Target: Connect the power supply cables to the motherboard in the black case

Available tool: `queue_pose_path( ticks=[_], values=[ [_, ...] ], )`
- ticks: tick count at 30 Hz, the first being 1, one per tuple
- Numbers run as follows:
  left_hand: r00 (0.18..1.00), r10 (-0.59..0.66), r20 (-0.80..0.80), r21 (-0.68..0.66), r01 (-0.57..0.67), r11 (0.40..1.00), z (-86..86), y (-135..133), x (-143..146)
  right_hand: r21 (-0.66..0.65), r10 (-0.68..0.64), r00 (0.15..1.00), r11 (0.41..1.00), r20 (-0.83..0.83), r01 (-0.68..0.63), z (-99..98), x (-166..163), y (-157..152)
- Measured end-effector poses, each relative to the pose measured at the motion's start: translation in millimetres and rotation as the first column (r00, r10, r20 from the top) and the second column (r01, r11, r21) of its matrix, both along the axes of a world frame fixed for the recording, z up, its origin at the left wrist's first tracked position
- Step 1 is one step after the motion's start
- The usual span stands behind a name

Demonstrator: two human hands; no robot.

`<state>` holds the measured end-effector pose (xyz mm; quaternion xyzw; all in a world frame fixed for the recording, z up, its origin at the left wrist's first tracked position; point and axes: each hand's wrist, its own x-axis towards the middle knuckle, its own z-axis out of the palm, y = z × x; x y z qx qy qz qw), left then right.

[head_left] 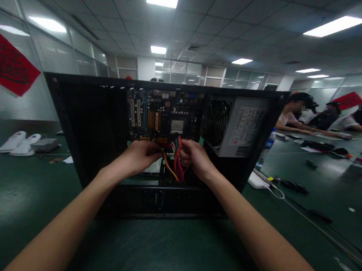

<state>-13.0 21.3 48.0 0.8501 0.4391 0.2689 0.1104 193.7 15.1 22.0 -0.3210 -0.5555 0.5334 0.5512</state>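
An opened black computer case (178, 87) rests on its side edge in front of me, its inside facing me. A motherboard (185, 106) is mounted inside, and a grey power supply (244, 126) with a fan grille sits at the upper right. My right hand (196, 158) has its fingers closed around a bundle of coloured power cables (177, 158), which loops downward. Just left of the bundle, my left hand (140, 154) is closed in a pinch near yellow wires at the motherboard's lower edge. What lies between its fingertips is hidden.
The case stands on a green table (147, 249). White slippers (23, 144) and a grey box (45, 144) lie to the left. A water bottle (266, 148), a white power strip (258, 180) and black cables (294, 186) are at the right. Other people sit farther back there.
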Motion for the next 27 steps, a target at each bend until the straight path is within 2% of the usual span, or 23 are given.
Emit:
queue_pose_path(
  ticks=[2, 4, 6, 7, 8, 10, 12, 13, 15, 18, 20, 24, 27],
  values=[
    [0.998, -0.025, 0.065, 0.076, 0.021, 0.997, -1.8, 0, 5, 0.021, 0.030, 0.998, 0.999, 0.048, -0.031, -1.0, 0, 0],
    [0.994, -0.033, 0.107, 0.136, 0.018, 0.991, -2.6, -1, 8, 0.055, 0.004, 0.993, 0.998, 0.119, -0.011, -3.2, 0, 0],
    [0.994, -0.023, 0.111, 0.178, 0.003, 0.984, -3.6, -2, 10, 0.175, -0.110, 0.972, 0.982, 0.208, 0.074, -6.9, 0, 1],
    [0.995, -0.019, 0.101, 0.194, -0.001, 0.981, -4.3, -2, 10, 0.280, -0.200, 0.945, 0.952, 0.258, 0.126, -9.0, 0, 1],
    [0.996, -0.018, 0.090, 0.209, -0.001, 0.978, -5.1, -1, 10, 0.404, -0.304, 0.904, 0.899, 0.300, 0.168, -11.1, 0, 1],
    [0.997, -0.024, 0.070, 0.227, 0.007, 0.974, -7.1, 0, 10, 0.640, -0.492, 0.800, 0.746, 0.343, 0.185, -14.5, 1, -1],
    [0.998, -0.027, 0.061, 0.240, 0.011, 0.971, -8.8, 1, 10, 0.771, -0.595, 0.703, 0.628, 0.390, 0.104, -15.7, 2, -3],
    [0.998, -0.028, 0.058, 0.245, 0.013, 0.970, -9.4, 2, 10, 0.797, -0.629, 0.648, 0.602, 0.430, 0.057, -15.5, 2, -5],
    [0.999, -0.030, 0.045, 0.258, 0.018, 0.966, -9.8, 2, 9, 0.787, -0.673, 0.504, 0.617, 0.542, -0.022, -13.6, 3, -7],
    [1.000, -0.011, 0.015, 0.280, 0.006, 0.960, -9.2, 1, 10, 0.700, -0.659, 0.313, 0.714, 0.684, -0.028, -9.3, 4, -9],
    [1.000, 0.004, 0.012, 0.282, -0.007, 0.959, -8.8, 0, 11, 0.650, -0.629, 0.249, 0.760, 0.736, -0.004, -6.3, 4, -10],
    [0.998, 0.057, 0.023, 0.225, -0.061, 0.972, -8.3, -2, 15, 0.580, -0.577, 0.142, 0.814, 0.804, 0.023, -2.3, 2, -14],
    [0.993, 0.117, -0.019, 0.214, -0.110, 0.971, -7.6, -4, 17, 0.562, -0.565, 0.133, 0.825, 0.814, 0.060, -3.1, 1, -16]
  ],
)
